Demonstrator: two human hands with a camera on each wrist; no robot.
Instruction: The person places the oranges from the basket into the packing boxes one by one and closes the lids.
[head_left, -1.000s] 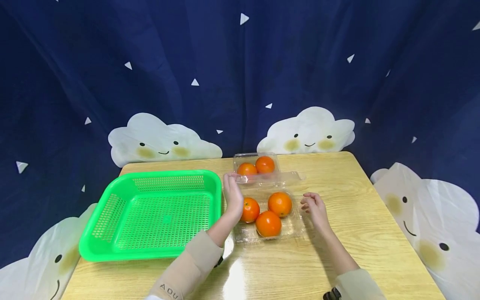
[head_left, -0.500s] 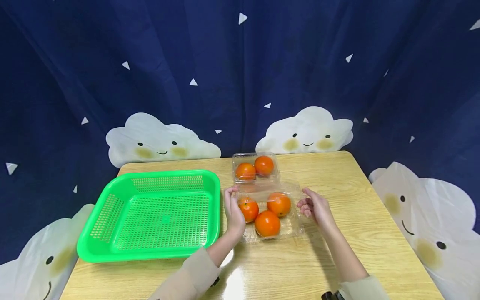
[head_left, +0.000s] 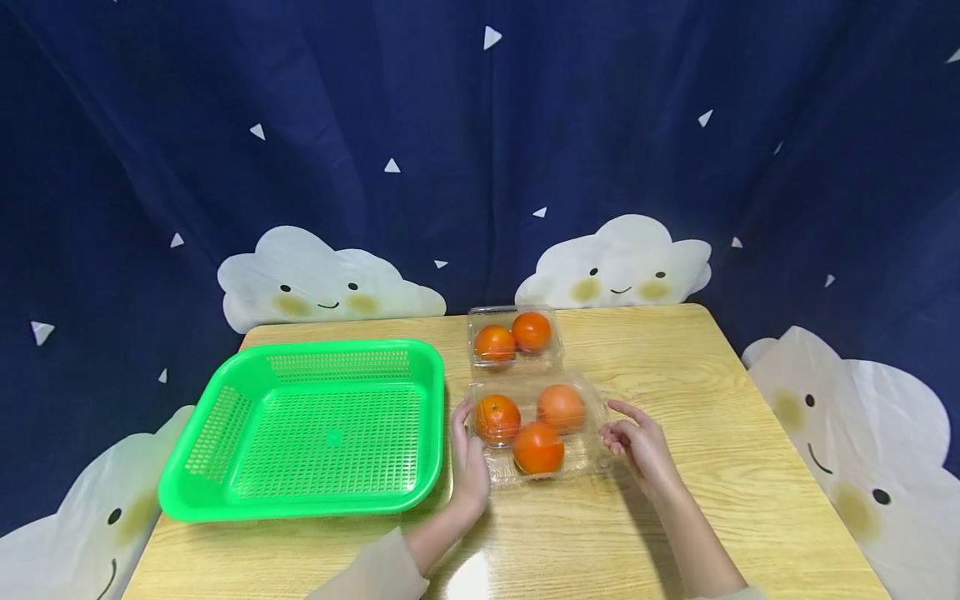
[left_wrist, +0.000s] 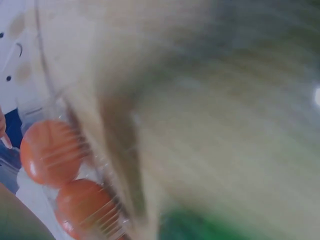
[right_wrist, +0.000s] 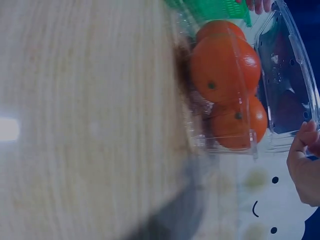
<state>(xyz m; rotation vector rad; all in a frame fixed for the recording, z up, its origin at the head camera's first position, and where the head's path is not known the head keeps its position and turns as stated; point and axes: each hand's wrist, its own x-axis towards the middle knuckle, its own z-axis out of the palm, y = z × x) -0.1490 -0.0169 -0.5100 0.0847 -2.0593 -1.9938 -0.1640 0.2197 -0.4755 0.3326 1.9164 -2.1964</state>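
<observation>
A clear plastic clamshell box (head_left: 581, 458) with three oranges (head_left: 538, 448) lies on the table, and its clear lid (right_wrist: 315, 95) tilts down over the fruit. Along the left side of the box is my left hand (head_left: 471, 471), fingers straight, with the fingertips at the lid's edge. At the right end, my right hand (head_left: 651, 454) has its index finger extended and the other fingers bent; its fingertips (right_wrist: 310, 126) meet the lid's corner in the right wrist view. Oranges (left_wrist: 52, 155) also show through the ribbed plastic in the left wrist view, which is mostly blurred.
To the left stands a green perforated basket (head_left: 435, 400), its right rim close beside my left hand. Behind the open box sits a second clear box (head_left: 480, 315) holding two oranges. The wooden table (head_left: 720, 467) ends in front of a dark blue curtain (head_left: 480, 150) with cloud prints.
The lid has swung forward and down over the three oranges. My left hand has followed it toward me, while my right hand has come closer to the lid's right corner.
</observation>
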